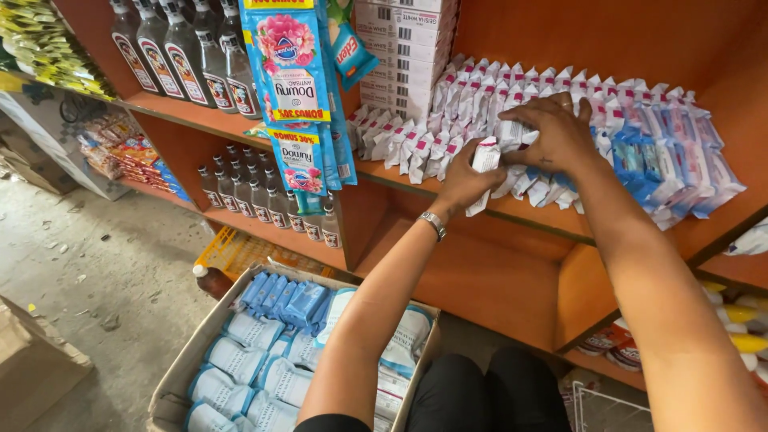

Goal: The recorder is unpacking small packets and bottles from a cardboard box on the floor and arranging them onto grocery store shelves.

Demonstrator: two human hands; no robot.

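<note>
My left hand [466,178], with a metal watch at the wrist, grips a small white packet [483,162] at the front edge of an orange wooden shelf [534,218]. My right hand [552,132] presses down on the rows of small white-and-pink packets [472,100] standing on that shelf, fingers curled over a few of them. Blue-and-white packets [672,164] lie stacked to the right of my right hand.
An open cardboard box [196,344] of blue and white pouches sits on the floor below. Hanging blue sachet strips [292,76], dark bottles [188,52] and stacked white cartons [400,48] fill the shelves at left. A yellow crate [232,250] lies low, and a concrete floor [96,280] spreads left.
</note>
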